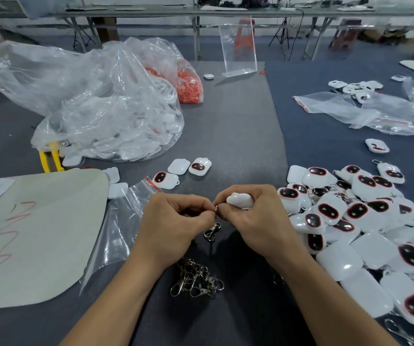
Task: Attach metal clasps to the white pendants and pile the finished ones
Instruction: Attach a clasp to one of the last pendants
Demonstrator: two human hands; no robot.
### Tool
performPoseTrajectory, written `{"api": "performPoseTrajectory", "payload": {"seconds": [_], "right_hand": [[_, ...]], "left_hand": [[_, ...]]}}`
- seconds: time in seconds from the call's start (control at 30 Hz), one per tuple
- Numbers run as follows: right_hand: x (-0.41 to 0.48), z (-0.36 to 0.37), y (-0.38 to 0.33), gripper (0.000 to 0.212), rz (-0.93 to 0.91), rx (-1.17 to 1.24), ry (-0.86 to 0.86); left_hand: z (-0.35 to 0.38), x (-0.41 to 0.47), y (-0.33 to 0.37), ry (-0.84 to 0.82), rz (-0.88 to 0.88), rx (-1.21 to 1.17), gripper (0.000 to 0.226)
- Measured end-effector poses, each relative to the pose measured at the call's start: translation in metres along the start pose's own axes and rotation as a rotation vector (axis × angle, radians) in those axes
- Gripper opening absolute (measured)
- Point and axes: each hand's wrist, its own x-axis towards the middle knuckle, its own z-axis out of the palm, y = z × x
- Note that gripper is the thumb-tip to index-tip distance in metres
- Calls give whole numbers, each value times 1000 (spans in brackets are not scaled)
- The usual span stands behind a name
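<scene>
While clutter crowds a grey tabletop (238,126), a person's two bare hands meet at its near centre. At far left, a big clear bag (96,101) bulges with white pendants, a smaller bag of orange pieces (188,88) pressed against its right side, a yellow tool (50,158) poking out beneath it. A pale sheet (38,233) with red scribbles covers the near left, a flat zip bag (123,221) lying at its right edge and reaching the left wrist. Three loose pendants (182,171) lie just beyond the hands. A clear stand (238,48) rises at the far edge; more zip bags (355,111) sprawl at far right. To the right, a heap of pendants (365,221) with dark, red-rimmed ovals spreads from beside the right hand to the frame's corner, with some clasps showing among them. A tangle of clasps (196,278) sits between the forearms.

The right hand (251,218) is closed around one pendant (241,199), its white body showing above the fingers. The left hand (176,221) pinches a small ring (216,209) at the pendant's left end, fingertips of both hands touching there. One clasp (212,232) dangles directly below that pinch, above the tabletop.
</scene>
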Motion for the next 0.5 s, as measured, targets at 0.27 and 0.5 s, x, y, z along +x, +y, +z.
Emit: {"api": "performPoseTrajectory", "payload": {"seconds": [0.27, 0.5], "right_hand": [[-1, 3, -4, 19, 46, -32, 24], [-6, 3, -20, 22, 88, -331, -366]], "left_hand": [[-2, -2, 7, 146, 49, 141, 7], [-14, 7, 8, 525, 91, 317, 10]]}}
